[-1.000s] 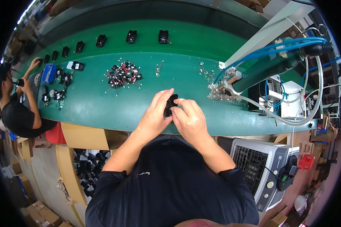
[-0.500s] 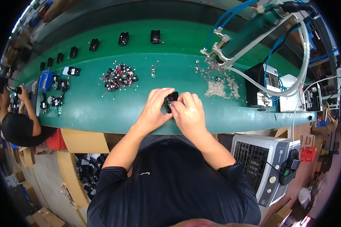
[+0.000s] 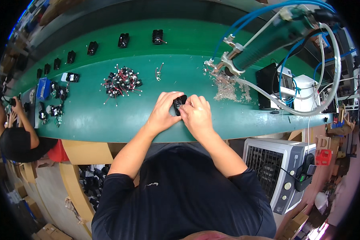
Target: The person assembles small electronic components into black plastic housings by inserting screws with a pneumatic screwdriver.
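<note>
Over the near part of the green bench, my left hand [image 3: 162,112] grips a small black plastic housing [image 3: 178,103] by its left side and lower end. My right hand [image 3: 198,115] has its thumb and fingertips pinched together at the housing's inner face. Whatever those fingertips hold is too small and covered to make out. Beyond the left hand lies a pile of small black-and-white parts with red and black wires [image 3: 122,82]. One loose wired piece [image 3: 159,72] rests to the right of that pile.
Similar black housings [image 3: 158,37] stand in a row on the green strip at the back. A screwdriver-like tool on an arm [image 3: 256,48] hangs over scattered small metal pins [image 3: 226,91]. A co-worker [image 3: 18,138] sits at far left, beside a blue bin [image 3: 44,89]. An air cooler [image 3: 280,170] stands lower right.
The view has shifted slightly, so bench items appear a little further left. Both hands stay on the black housing, with the right fingertips still working at its inside.
</note>
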Tool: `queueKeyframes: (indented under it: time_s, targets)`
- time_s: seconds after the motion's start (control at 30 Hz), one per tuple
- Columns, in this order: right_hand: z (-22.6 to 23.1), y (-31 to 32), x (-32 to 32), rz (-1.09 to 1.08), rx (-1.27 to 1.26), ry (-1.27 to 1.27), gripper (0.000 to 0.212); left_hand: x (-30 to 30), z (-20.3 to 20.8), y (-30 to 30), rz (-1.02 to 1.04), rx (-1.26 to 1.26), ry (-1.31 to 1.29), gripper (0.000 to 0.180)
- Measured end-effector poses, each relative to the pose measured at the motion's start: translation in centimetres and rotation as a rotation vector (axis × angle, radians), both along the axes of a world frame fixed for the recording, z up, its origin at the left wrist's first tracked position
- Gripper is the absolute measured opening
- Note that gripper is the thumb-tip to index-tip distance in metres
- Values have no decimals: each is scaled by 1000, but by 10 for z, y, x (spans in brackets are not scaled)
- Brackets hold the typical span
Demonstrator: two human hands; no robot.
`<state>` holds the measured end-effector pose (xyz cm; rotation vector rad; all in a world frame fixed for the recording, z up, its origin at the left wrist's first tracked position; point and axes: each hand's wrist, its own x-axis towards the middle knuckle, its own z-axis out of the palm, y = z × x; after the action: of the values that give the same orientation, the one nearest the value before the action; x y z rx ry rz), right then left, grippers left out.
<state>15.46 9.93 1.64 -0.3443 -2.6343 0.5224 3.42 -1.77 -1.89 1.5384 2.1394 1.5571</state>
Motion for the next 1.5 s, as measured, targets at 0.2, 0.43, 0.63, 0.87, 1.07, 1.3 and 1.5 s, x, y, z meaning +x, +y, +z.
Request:
queueKeyframes:
  time_s: [0.2,0.43,0.63,0.87,1.07,1.3,1.5]
  targets:
    - [-4,-1,5,4,-8,1,10,2,-4,0,-31,5,11,73]
    - [120,11,60,98,142,505,32,1,-6,-1,20,-84,-11,78]
    - [172,69,-4,-10,-688,828,48,4,-4,-2,13,-113,5,83]
    - [158,49,-23,187,-864,831,93,5,-3,-1,16,-122,32,88]
    - [121,11,-26,213,-947,730,113,5,-2,-3,1,-146,48,92]
    - [102,5,-30,125,-1031,764,119,5,-4,-1,19,-129,55,91]
    - [97,7,-31,133,-1026,770,118,5,-3,-2,30,-109,53,91]
